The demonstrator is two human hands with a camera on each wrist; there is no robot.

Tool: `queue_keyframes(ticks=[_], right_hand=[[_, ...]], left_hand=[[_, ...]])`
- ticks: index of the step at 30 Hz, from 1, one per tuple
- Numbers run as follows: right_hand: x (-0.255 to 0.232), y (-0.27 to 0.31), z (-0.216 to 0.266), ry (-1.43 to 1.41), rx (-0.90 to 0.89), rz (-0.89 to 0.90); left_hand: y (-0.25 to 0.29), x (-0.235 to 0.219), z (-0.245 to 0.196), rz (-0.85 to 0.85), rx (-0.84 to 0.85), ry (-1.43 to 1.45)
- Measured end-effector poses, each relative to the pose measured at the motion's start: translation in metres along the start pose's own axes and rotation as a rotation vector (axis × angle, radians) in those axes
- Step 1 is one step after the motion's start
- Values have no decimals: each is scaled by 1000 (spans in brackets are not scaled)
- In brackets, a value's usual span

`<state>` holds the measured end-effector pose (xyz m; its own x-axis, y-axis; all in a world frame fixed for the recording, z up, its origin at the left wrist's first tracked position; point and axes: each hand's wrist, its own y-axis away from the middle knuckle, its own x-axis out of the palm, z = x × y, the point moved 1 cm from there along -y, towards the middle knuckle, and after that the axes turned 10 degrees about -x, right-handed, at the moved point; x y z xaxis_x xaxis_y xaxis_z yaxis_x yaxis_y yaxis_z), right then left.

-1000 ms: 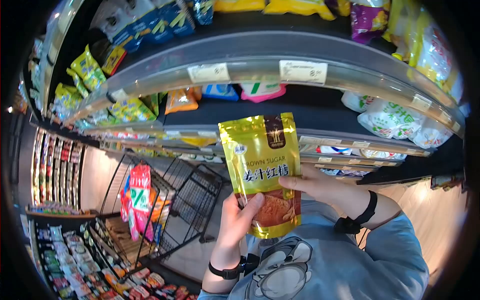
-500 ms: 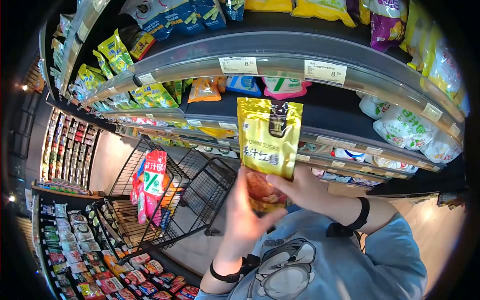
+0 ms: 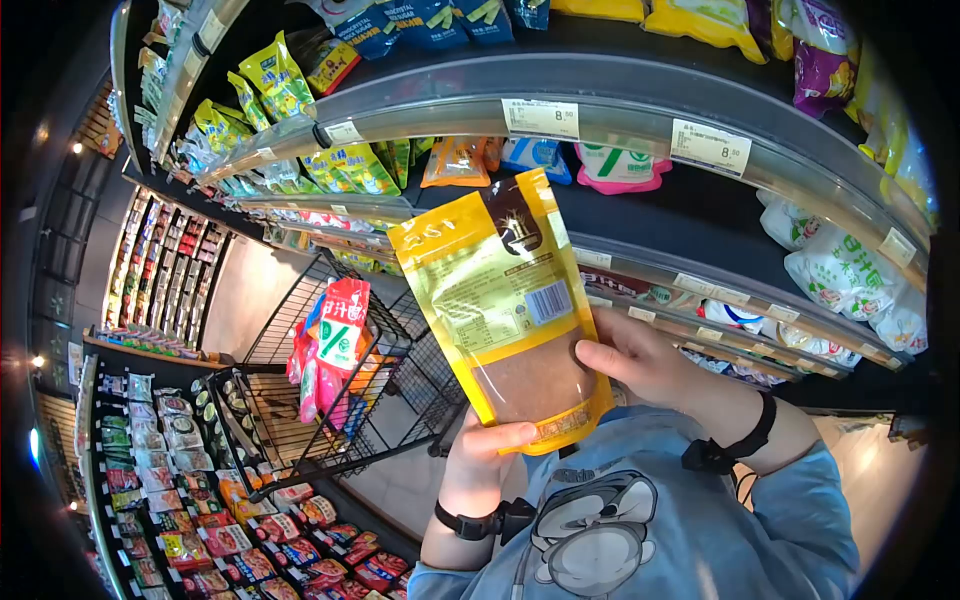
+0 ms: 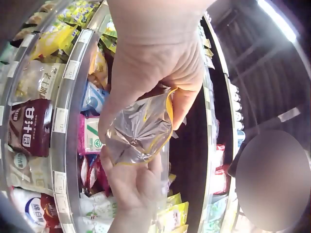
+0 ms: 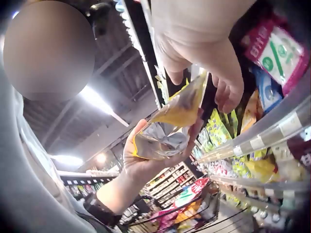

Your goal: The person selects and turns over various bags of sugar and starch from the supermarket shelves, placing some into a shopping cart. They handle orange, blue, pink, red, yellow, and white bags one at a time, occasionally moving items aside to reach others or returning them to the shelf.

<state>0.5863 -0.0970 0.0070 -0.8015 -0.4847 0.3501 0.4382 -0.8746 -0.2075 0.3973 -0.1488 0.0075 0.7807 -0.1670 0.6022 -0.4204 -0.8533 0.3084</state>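
Note:
A yellow stand-up pouch of brown sugar is in front of the chest, its back with the barcode and a clear window turned to the head view. My left hand pinches its lower left corner, thumb across the bottom edge and fingers behind. On the right edge my right hand grips it, thumb on the face, the other fingers hidden behind. The left wrist view shows the pouch's silvery folded bottom between both hands. In the right wrist view the pouch is seen edge-on and from below.
Curved shelves with a clear price rail stand ahead, holding bagged goods such as a white bag. To the left is a black wire shopping cart with a red-and-pink bag in it. A rack of packets lies below left.
The pouch has been turned over from its printed front to its back and now leans left. My left hand let go its side grip, opened, and now pinches the bottom corner.

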Motion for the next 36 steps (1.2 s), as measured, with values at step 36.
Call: queue_keyframes(ticks=[36], right_hand=[[-25,17,4,-178,193,70]], left_hand=[[4,34,-18,34,-105,-81]])
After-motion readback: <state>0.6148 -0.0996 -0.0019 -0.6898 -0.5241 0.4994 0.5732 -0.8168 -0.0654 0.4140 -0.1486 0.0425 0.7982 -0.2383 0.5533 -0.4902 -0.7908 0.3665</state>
